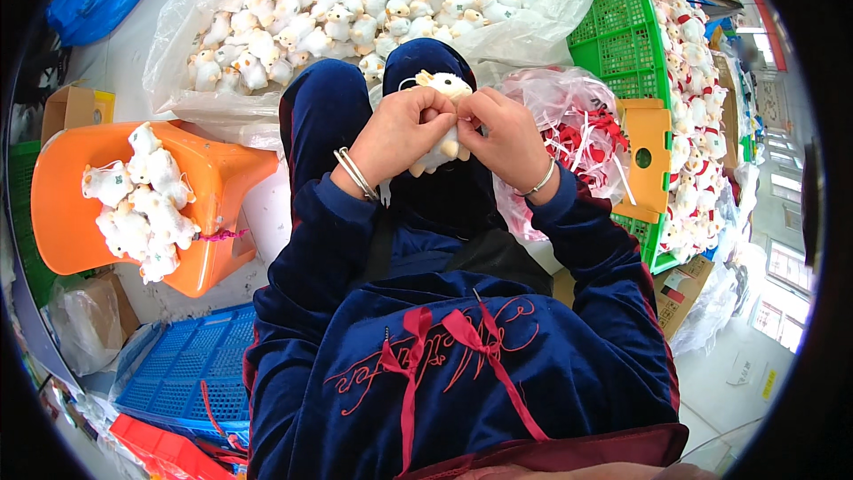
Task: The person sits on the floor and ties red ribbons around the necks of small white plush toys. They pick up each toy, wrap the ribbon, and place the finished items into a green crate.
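A small white plush toy animal (pixel 442 84) with a cream head and dark eye is held above my knees. My left hand (pixel 402 131) is closed around its left side, thumb and fingers bent together at the neck. From the other side my right hand (pixel 508 138) closes in a pinch at the same spot, against the toy's neck. The two sets of fingertips nearly meet; whether a small thing is pinched between them is hidden. Below the fingers the toy's cream feet and part of its white belly show. A thin white loop sticks out by its head.
Ahead lies a big clear plastic sheet (pixel 178 53) heaped with similar toys. An orange chair (pixel 67 200) at left bears several more. To the right are a bag of red and white ribbons (pixel 582 138) and a green crate (pixel 613 27). A blue crate (pixel 191 369) stands lower left.
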Demonstrator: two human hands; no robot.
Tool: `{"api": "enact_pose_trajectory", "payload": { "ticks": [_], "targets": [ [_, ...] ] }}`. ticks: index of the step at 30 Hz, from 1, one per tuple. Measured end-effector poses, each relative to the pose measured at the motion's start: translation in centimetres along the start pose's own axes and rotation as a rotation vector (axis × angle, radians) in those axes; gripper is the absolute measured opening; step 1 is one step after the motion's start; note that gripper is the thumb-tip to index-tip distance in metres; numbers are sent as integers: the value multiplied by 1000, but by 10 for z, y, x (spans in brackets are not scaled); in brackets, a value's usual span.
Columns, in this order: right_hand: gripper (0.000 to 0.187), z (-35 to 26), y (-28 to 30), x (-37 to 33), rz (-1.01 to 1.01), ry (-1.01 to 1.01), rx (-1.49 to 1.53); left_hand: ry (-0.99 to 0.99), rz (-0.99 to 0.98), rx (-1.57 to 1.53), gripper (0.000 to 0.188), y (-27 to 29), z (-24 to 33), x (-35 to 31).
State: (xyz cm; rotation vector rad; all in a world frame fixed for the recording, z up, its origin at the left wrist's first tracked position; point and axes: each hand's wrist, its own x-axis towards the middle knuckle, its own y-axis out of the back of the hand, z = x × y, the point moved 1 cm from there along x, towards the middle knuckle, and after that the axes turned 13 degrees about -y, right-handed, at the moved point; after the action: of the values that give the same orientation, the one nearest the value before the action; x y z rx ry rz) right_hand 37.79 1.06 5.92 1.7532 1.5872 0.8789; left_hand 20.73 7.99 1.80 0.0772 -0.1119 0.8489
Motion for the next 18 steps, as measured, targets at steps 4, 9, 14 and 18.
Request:
{"api": "enact_pose_trajectory", "payload": {
  "ticks": [4, 9, 14, 18],
  "targets": [
    [11, 8, -13, -9, 118, 56, 116, -23, -76, 5, 13, 6, -6, -4],
    [16, 12, -25, -16, 194, 80, 226, -17, -84, -58, 10, 8, -8, -8],
    [18, 26, -25, -15, 152, 189, 287, 7, -68, -93, 10, 7, -4, -11],
    [18, 31, -26, -17, 155, 225, 313, -13, -59, -10, 14, 4, -3, -12]
  ]
}}
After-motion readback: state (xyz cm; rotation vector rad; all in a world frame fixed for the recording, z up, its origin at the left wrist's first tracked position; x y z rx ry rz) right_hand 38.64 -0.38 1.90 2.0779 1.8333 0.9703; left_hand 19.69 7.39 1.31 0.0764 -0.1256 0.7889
